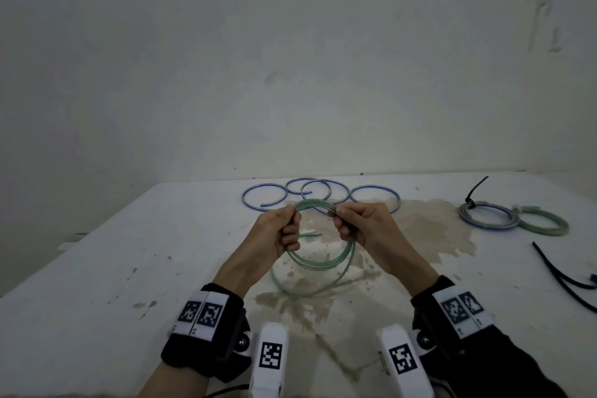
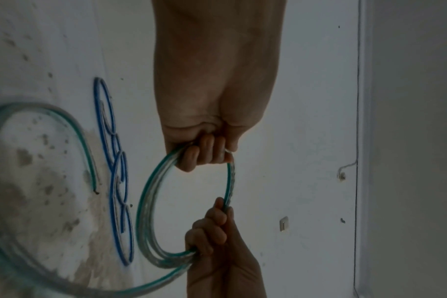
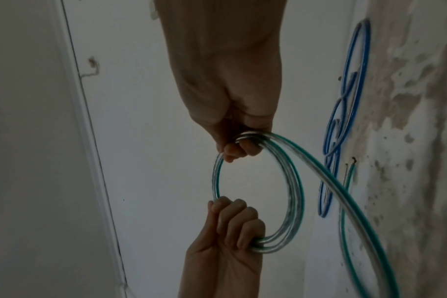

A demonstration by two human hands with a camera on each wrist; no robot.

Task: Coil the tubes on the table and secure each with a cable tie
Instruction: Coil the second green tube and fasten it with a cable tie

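Two hands, left hand (image 1: 284, 231) and right hand (image 1: 357, 226), are clenched round the green tube (image 1: 318, 260) coil at 9 and 3 o'clock above the surface (image 1: 97, 268); springy, light tubing is judged best gripped across gathered loops.

Right hand (image 3: 225, 84) gripping the top of a green-striped tube coil (image 3: 295, 193), left hand (image 3: 227, 240) gripping its bottom, blurred blue tube loops (image 3: 345, 113) on stained tabletop (image 3: 421, 161) beyond, apparently uncoiled.

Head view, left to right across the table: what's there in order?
Loose blue-striped clear tube → blue-striped coil with a black cable tie → green-striped coil touching it → loose black cable ties. The left hand and right hand, gripping a green-striped tube, overlap the first.
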